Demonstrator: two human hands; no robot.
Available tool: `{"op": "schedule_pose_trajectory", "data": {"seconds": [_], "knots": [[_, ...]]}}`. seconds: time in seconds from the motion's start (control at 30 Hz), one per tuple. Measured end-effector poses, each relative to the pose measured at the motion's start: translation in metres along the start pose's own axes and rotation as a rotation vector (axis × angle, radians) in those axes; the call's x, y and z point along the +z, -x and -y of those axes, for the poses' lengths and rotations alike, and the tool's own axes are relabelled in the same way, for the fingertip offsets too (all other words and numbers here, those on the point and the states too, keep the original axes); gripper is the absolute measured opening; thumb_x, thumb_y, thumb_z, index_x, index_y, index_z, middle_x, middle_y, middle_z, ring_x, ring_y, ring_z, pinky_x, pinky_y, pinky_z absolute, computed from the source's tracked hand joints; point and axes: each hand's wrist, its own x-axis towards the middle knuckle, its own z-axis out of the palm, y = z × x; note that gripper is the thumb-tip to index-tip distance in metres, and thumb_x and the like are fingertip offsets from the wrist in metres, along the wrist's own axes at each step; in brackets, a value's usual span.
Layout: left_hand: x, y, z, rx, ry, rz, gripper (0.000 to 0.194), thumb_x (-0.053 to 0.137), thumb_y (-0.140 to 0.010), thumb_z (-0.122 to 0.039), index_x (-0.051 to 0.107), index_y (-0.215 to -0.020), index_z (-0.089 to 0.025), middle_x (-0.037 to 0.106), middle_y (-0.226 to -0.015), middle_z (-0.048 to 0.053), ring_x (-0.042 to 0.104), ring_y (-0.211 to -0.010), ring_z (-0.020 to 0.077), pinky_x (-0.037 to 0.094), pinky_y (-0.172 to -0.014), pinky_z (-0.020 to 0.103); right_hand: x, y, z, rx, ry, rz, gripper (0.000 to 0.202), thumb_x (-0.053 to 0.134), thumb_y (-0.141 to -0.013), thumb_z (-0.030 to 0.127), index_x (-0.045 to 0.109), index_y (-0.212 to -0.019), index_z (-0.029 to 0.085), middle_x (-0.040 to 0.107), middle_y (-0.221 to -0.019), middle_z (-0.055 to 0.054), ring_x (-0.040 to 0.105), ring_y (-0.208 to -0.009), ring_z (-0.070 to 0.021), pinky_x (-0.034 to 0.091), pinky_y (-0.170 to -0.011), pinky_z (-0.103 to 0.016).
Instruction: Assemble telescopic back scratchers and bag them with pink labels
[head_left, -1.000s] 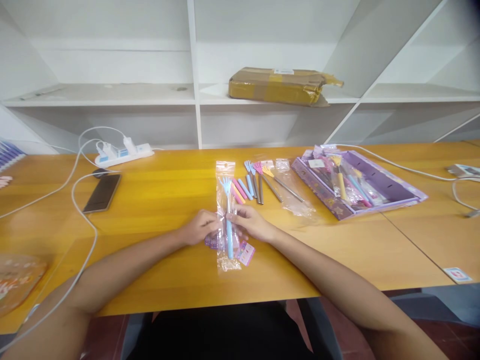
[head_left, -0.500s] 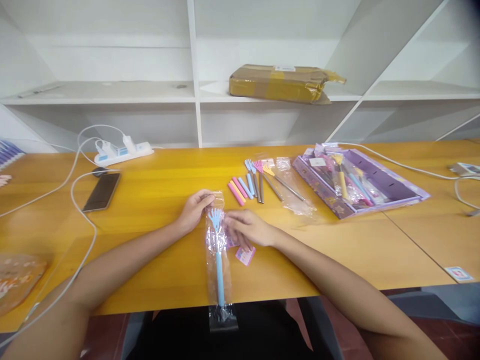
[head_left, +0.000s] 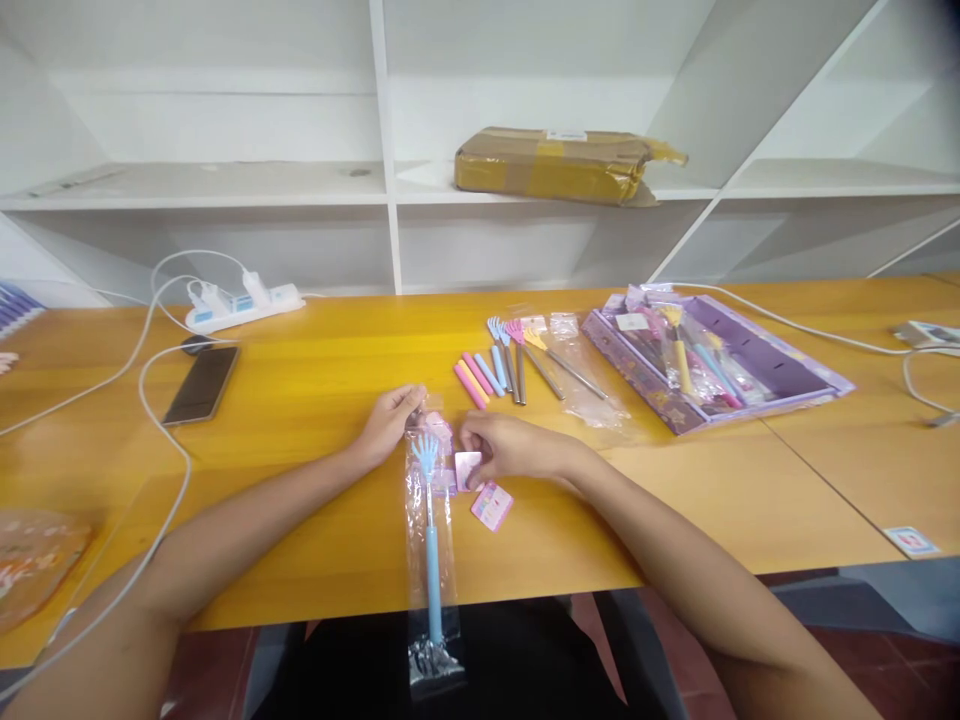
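My left hand (head_left: 391, 422) pinches the top of a clear plastic bag (head_left: 415, 520). Inside the bag lies a blue back scratcher (head_left: 433, 570) with a hand-shaped head, its handle end reaching past the table's front edge. Just right of the bag, my right hand (head_left: 501, 447) has a small pink card (head_left: 466, 468) pinched between thumb and fingers. Another pink and purple card (head_left: 492, 506) lies flat on the table below that hand. More pink cards (head_left: 438, 430) show beside and partly behind the bag's upper part.
Beyond my hands lie coloured handle sleeves (head_left: 480, 378), several metal scratcher rods (head_left: 519, 370) and clear bags (head_left: 592, 395). A purple tray (head_left: 806, 395) with bagged scratchers stands to the right. On the left are a phone (head_left: 202, 382), a power strip (head_left: 247, 308) and white cables.
My right hand has drawn back slightly from the bag, and a small card now shows in its fingers. The bagged scratcher has shifted a little toward me.
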Motion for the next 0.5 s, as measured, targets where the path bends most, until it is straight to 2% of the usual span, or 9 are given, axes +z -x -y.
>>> {"op": "schedule_pose_trajectory", "data": {"seconds": [0.07, 0.1, 0.13, 0.17, 0.23, 0.27, 0.3, 0.4, 0.5], "knots": [[0.0, 0.001, -0.001, 0.019, -0.068, 0.009, 0.05, 0.064, -0.093, -0.066, 0.055, -0.075, -0.019, 0.053, -0.065, -0.003, 0.047, -0.057, 0.0113, 0.038, -0.057, 0.025, -0.001, 0.0, 0.002, 0.017, -0.177, 0.023, 0.038, 0.085, -0.082, 0.041, 0.052, -0.084, 0.021, 0.057, -0.075, 0.005, 0.051, -0.065, -0.0114, 0.038, -0.059, -0.024], [0.0, 0.001, -0.002, 0.04, -0.105, 0.006, 0.051, 0.062, -0.094, -0.066, 0.056, -0.075, -0.019, 0.054, -0.066, -0.003, 0.048, -0.059, 0.0116, 0.038, -0.058, 0.025, 0.0, -0.001, 0.003, 0.009, -0.267, -0.012, 0.037, 0.079, -0.087, 0.044, 0.049, -0.084, 0.022, 0.058, -0.074, 0.005, 0.053, -0.065, -0.0121, 0.042, -0.06, -0.024], [0.0, 0.001, -0.003, 0.064, -0.14, -0.002, 0.051, 0.061, -0.094, -0.066, 0.057, -0.075, -0.019, 0.054, -0.068, -0.002, 0.048, -0.061, 0.0118, 0.038, -0.06, 0.025, 0.001, -0.002, 0.004, -0.012, -0.336, -0.105, 0.036, 0.074, -0.092, 0.046, 0.047, -0.084, 0.023, 0.059, -0.074, 0.004, 0.056, -0.066, -0.0131, 0.046, -0.062, -0.026], [0.001, 0.001, -0.003, 0.083, -0.168, -0.007, 0.051, 0.06, -0.095, -0.066, 0.057, -0.075, -0.018, 0.053, -0.069, -0.002, 0.048, -0.062, 0.012, 0.038, -0.061, 0.025, 0.004, -0.003, 0.006, -0.047, -0.375, -0.257, 0.036, 0.071, -0.095, 0.047, 0.045, -0.084, 0.024, 0.06, -0.076, 0.003, 0.059, -0.069, -0.0141, 0.05, -0.065, -0.028], [0.001, 0.002, -0.005, 0.096, -0.196, -0.007, 0.052, 0.059, -0.095, -0.067, 0.055, -0.075, -0.019, 0.052, -0.07, -0.003, 0.048, -0.064, 0.0124, 0.039, -0.063, 0.026, 0.01, -0.006, 0.01, -0.161, -0.34, -0.628, 0.034, 0.066, -0.099, 0.043, 0.043, -0.083, 0.025, 0.059, -0.079, 0.001, 0.059, -0.073, -0.0151, 0.055, -0.072, -0.032], [0.002, 0.002, -0.006, 0.092, -0.199, -0.002, 0.053, 0.059, -0.095, -0.067, 0.055, -0.075, -0.019, 0.051, -0.07, -0.003, 0.047, -0.065, 0.0126, 0.039, -0.063, 0.026, 0.013, -0.006, 0.011, -0.241, -0.272, -0.754, 0.031, 0.065, -0.1, 0.039, 0.044, -0.082, 0.025, 0.058, -0.081, 0.001, 0.059, -0.073, -0.0153, 0.056, -0.074, -0.033], [0.003, 0.002, -0.006, 0.087, -0.198, 0.003, 0.053, 0.059, -0.094, -0.069, 0.054, -0.075, -0.019, 0.051, -0.07, -0.003, 0.047, -0.065, 0.0127, 0.039, -0.063, 0.026, 0.016, -0.007, 0.012, -0.334, -0.18, -0.8, 0.028, 0.065, -0.1, 0.035, 0.045, -0.083, 0.025, 0.058, -0.081, 0.0, 0.059, -0.074, -0.0154, 0.055, -0.073, -0.032], [0.004, 0.003, -0.007, 0.085, -0.183, 0.027, 0.054, 0.059, -0.093, -0.07, 0.054, -0.077, -0.02, 0.051, -0.071, -0.003, 0.048, -0.065, 0.0133, 0.04, -0.064, 0.026, 0.024, -0.007, 0.013, -0.563, 0.191, -0.669, 0.019, 0.065, -0.1, 0.024, 0.052, -0.087, 0.024, 0.064, -0.084, -0.002, 0.061, -0.075, -0.0146, 0.049, -0.066, -0.028], [0.003, 0.004, -0.009, 0.112, -0.182, 0.085, 0.051, 0.058, -0.096, -0.067, 0.055, -0.08, -0.019, 0.052, -0.075, -0.002, 0.05, -0.07, 0.0139, 0.042, -0.068, 0.026, 0.027, -0.008, 0.013, -0.609, 0.545, -0.645, 0.014, 0.062, -0.102, 0.021, 0.056, -0.09, 0.022, 0.069, -0.086, -0.002, 0.06, -0.073, -0.0138, 0.041, -0.064, -0.028]]}}
